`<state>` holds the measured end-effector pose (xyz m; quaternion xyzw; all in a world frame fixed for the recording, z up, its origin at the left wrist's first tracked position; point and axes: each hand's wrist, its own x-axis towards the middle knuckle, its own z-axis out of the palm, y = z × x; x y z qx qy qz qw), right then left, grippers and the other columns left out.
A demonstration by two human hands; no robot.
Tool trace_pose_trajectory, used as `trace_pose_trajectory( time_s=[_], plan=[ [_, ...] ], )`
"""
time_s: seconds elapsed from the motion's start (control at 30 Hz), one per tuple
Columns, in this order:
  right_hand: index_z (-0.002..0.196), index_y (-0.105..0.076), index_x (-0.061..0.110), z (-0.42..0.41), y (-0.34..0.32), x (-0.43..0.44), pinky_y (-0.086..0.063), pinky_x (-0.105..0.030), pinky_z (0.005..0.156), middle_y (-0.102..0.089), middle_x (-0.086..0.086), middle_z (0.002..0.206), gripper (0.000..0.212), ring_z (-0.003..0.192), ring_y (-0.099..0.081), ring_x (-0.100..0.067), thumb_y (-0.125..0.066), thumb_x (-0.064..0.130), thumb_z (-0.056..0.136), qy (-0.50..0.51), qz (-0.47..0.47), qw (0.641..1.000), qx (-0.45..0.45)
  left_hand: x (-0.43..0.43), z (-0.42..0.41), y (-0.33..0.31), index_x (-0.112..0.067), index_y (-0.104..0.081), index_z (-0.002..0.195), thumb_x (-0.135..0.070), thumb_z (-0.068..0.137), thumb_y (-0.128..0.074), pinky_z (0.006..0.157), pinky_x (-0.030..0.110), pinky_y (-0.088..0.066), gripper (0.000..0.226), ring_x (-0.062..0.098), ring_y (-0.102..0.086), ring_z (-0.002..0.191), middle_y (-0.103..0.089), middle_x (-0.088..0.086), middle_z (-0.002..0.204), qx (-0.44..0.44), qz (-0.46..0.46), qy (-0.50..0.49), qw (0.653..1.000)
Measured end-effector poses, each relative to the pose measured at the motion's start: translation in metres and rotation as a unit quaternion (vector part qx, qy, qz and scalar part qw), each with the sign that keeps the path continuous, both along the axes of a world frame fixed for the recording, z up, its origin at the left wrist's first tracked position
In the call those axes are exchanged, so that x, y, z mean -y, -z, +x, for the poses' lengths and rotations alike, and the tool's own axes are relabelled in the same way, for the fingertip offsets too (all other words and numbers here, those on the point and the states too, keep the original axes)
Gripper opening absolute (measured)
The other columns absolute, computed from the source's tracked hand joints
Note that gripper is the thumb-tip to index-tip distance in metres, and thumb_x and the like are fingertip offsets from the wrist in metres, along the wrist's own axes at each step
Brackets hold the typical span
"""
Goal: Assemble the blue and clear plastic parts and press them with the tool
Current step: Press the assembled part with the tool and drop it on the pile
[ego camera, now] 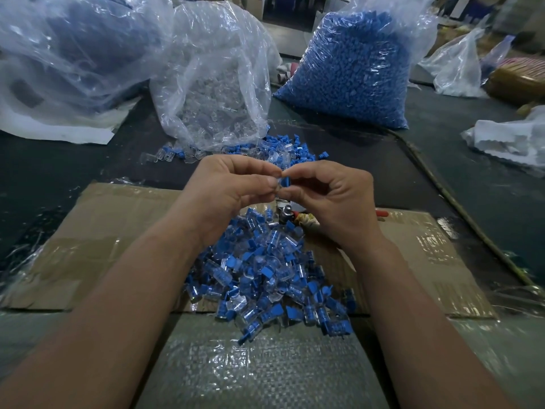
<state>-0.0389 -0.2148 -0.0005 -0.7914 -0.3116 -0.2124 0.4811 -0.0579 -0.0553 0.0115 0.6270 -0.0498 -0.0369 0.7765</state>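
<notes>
My left hand (233, 184) pinches a small clear plastic part (277, 184) between thumb and fingers. My right hand (333, 196) pinches a blue plastic part (286, 182) right against the clear one, above the cardboard. Below my hands lies a pile of joined blue-and-clear pieces (265, 276). The pressing tool (287, 215), with metal head and red handle, lies on the cardboard, mostly hidden behind my right hand.
A flattened cardboard sheet (103, 246) covers the dark table. Loose blue and clear parts (250, 150) lie beyond my hands. Behind stand a bag of clear parts (215, 84), a bag of blue parts (354, 63) and another large bag (73, 48) at left.
</notes>
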Motion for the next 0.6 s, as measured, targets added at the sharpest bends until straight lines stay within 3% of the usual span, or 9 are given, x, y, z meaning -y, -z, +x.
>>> trace_pose_trajectory(
  time_s=[0.23,0.6],
  plan=[
    [0.088,-0.071,0.002,-0.0022,0.0,-0.0034,-0.053,-0.019,0.068,-0.063,0.003,0.08,0.022,0.075,-0.062,-0.012,-0.075,0.011,0.068,0.009,-0.039,0.999,0.037,-0.0015,-0.0011,-0.0012,-0.007,-0.064,0.072,0.005,0.074,-0.064,0.05,0.017,-0.05,0.012,0.008,-0.062,0.053,-0.066,-0.001,0.058,0.006,0.072,-0.009,0.997],
    [0.089,-0.072,0.001,-0.0037,-0.0019,-0.0031,-0.053,-0.018,0.07,-0.064,0.004,0.082,0.021,0.076,-0.063,-0.009,-0.075,0.006,0.069,0.012,-0.041,0.998,0.042,-0.0027,-0.0033,-0.0041,-0.005,-0.062,0.073,0.005,0.073,-0.064,0.05,0.021,-0.054,0.01,0.016,-0.066,0.054,-0.067,0.005,0.058,0.006,0.091,0.004,0.996]
  ],
)
